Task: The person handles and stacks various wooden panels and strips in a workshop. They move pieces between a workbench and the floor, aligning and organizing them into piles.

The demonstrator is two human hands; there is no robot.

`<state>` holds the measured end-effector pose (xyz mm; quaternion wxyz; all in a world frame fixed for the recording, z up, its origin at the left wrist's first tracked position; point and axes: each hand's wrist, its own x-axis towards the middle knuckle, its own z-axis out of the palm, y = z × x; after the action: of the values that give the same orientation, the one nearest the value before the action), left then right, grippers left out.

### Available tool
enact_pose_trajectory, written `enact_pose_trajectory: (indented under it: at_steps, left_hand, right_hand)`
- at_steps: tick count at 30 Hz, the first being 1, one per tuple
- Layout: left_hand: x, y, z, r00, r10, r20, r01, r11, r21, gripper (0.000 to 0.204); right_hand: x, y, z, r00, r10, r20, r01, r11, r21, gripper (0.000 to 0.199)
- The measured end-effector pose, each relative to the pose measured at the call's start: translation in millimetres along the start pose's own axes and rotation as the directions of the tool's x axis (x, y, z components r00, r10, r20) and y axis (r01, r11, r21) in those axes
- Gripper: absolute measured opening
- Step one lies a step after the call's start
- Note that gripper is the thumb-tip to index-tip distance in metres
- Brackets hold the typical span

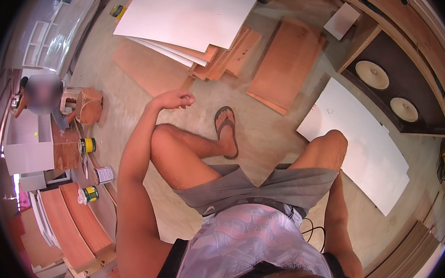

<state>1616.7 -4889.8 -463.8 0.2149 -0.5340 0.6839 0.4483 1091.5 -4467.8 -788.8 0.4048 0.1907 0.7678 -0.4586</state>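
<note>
My left forearm rests across my left knee. In front of the knee my left hand (174,99) hangs in the air, its fingers loosely bent and somewhat apart, with nothing seen in it. The nearest thing to it is a stack of brown boards (227,61), topped by a large white sheet (193,17). My right forearm (337,211) runs down beside my right thigh; the hand is hidden behind the knee. A white panel (359,145) with notched edges lies on the floor next to that knee.
Flat brown panels (285,65) lie ahead, right of the stack. A dark cabinet front with two round cream discs (372,75) stands at the right. Several cans, one with a yellow band (87,145), and reddish-brown boards (70,229) are at the left. Another person (59,113) sits at the far left.
</note>
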Motion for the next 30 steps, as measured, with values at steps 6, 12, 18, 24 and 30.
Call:
enact_pose_trajectory:
  at_steps: [6,12,18,24,30]
  left_hand:
    - [1.3,-15.8,3.4,1.0,-0.012,0.009,0.011,0.999,0.035,0.053]
    - [-4.3,-9.8,0.7,1.0,-0.004,0.001,0.004,0.999,0.033,0.051]
    - [-7.9,-20.8,4.0,1.0,0.027,-0.012,-0.027,1.0,0.004,0.051]
    - [-3.9,-2.7,0.8,0.999,0.031,-0.015,-0.031,0.999,0.021,0.051]
    - [-9.8,-19.7,4.9,1.0,0.022,-0.002,-0.022,1.0,0.009,0.053]
  right_hand:
    - [-2.6,2.6,-4.8,1.0,-0.016,0.002,0.016,1.0,-0.024,0.072]
    - [-2.4,4.8,-5.4,1.0,-0.021,0.006,0.021,0.999,-0.037,0.072]
    - [-2.0,2.5,-5.0,0.999,-0.033,0.013,0.033,0.998,-0.057,0.072]
    - [8.8,1.8,-13.6,0.999,-0.052,0.006,0.052,0.997,-0.052,0.071]
    - [-3.4,0.9,-14.1,0.999,-0.047,0.007,0.047,0.996,-0.077,0.071]
